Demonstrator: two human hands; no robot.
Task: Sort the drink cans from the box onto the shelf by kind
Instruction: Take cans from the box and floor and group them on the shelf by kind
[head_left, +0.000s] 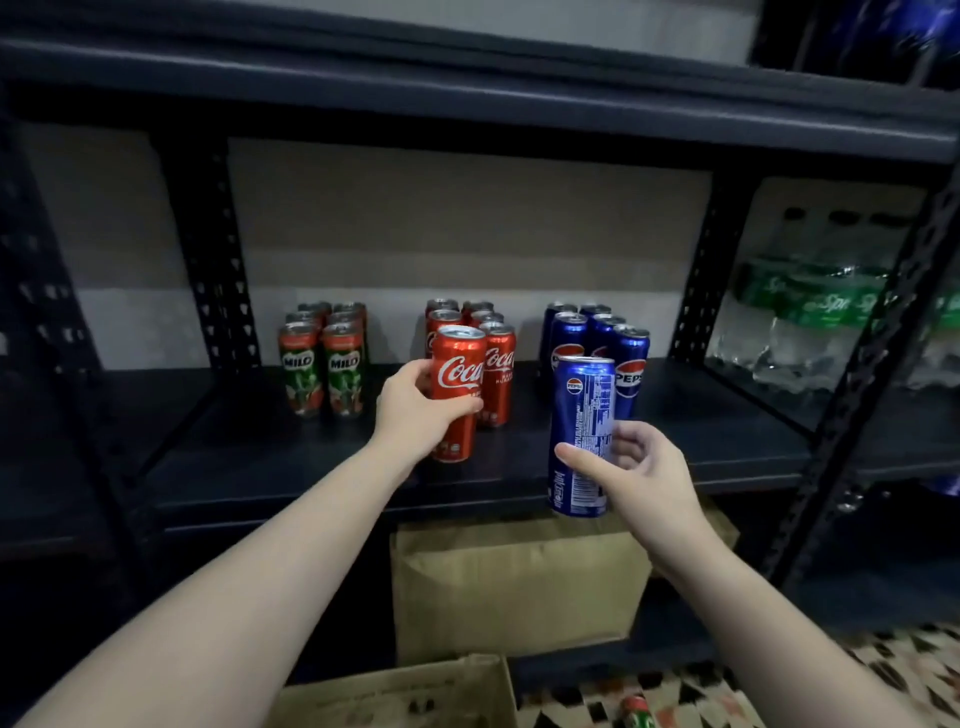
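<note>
both hands hold cans at the dark metal shelf (675, 431).

the left hand (415, 410) is wrapped around a red coca-cola can (460, 384), upright in front of the coca-cola group (480, 327). the right hand (634, 467) pinches a blue pepsi can (582, 431) before the pepsi group (597, 338). milo cans (324, 358) stand left. a cardboard box (405, 696) sits below.

two bare forearms, no sleeves, rings or watch
</note>
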